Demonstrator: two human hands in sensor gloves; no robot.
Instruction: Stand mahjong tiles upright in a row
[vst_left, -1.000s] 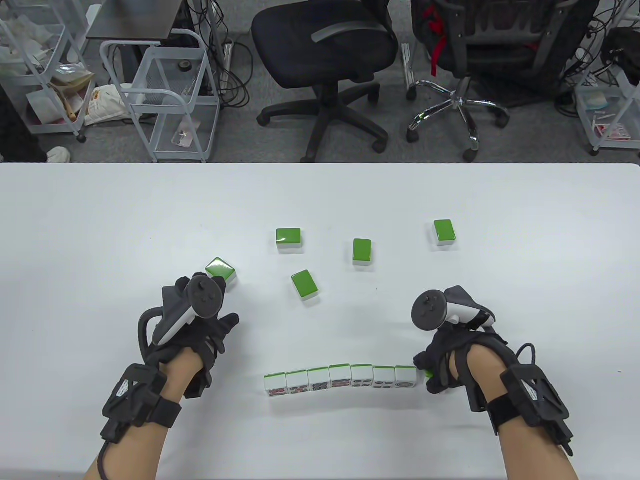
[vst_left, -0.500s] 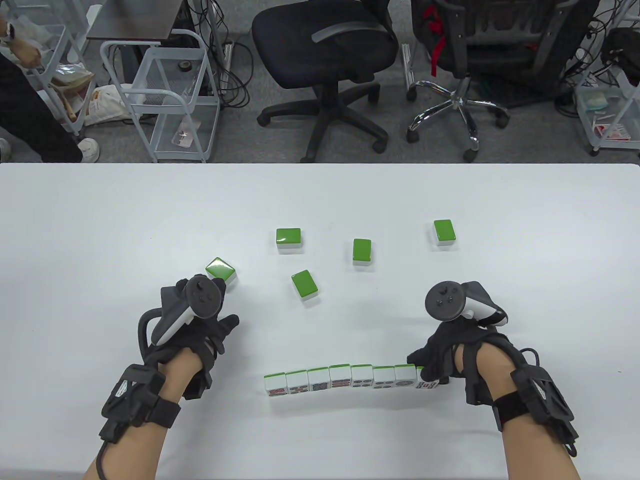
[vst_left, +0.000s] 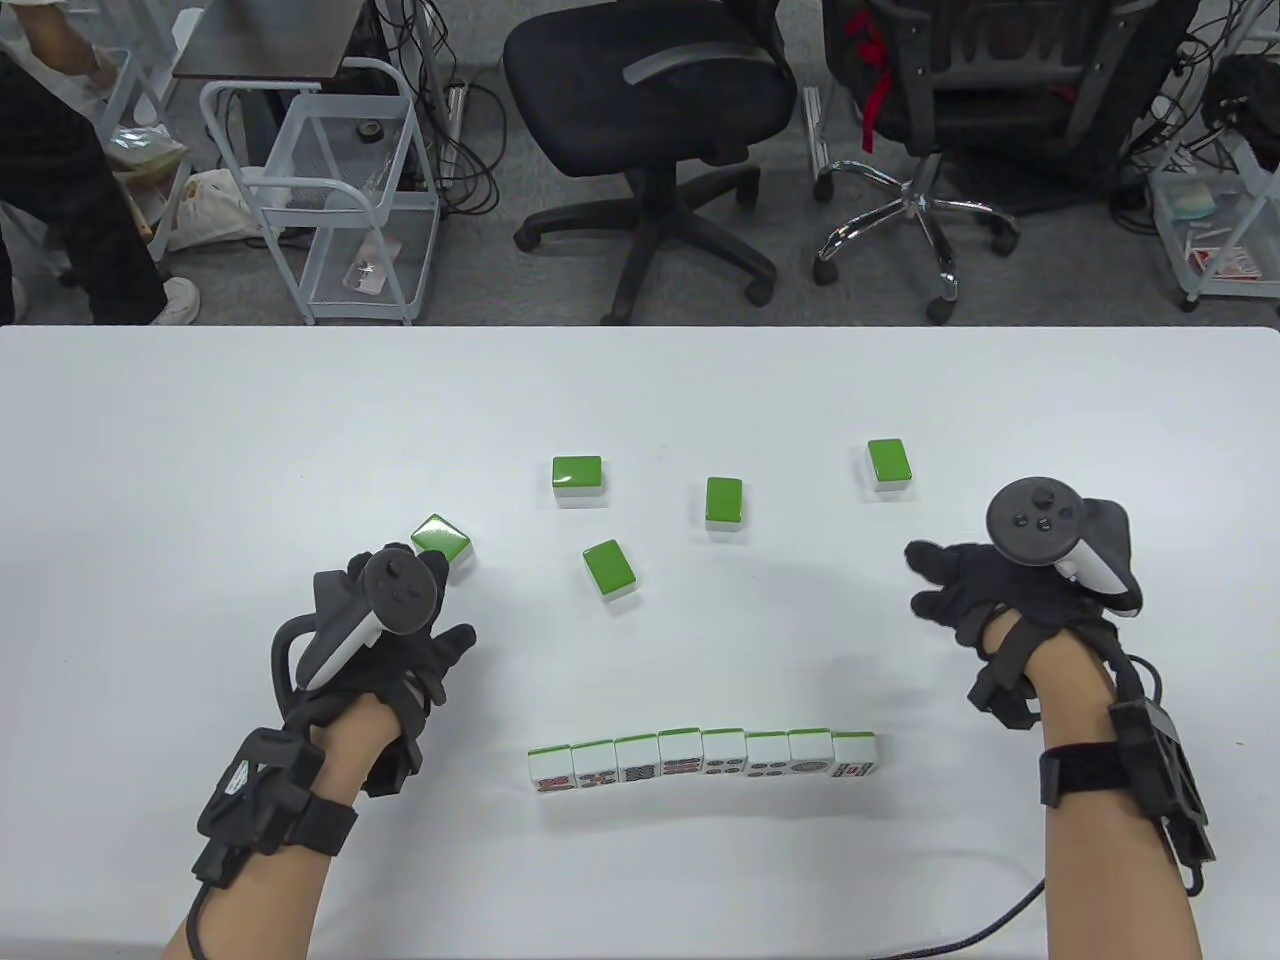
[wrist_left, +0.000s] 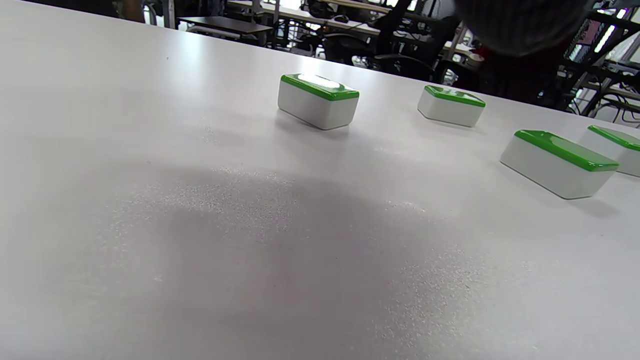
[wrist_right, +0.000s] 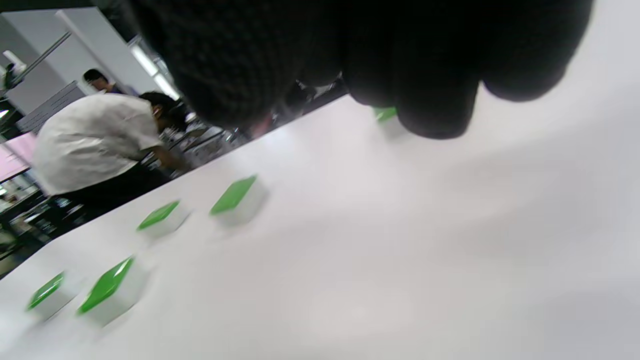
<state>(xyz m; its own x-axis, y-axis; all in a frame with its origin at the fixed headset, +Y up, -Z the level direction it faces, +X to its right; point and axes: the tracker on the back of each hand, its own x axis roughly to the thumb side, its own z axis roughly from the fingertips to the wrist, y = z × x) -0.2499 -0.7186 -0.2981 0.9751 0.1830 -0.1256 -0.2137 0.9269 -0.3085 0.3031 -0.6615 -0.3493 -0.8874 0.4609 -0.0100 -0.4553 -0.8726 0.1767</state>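
I count eight white-faced, green-backed mahjong tiles standing upright in a touching row (vst_left: 703, 759) near the front edge of the white table (vst_left: 200, 420). Five more green-backed tiles (vst_left: 612, 569) lie face down, scattered behind the row. My right hand (vst_left: 985, 590) hovers well right of the row, fingers spread, holding nothing. My left hand (vst_left: 400, 640) sits beside the leftmost flat tile (vst_left: 441, 539); its grip I cannot tell.
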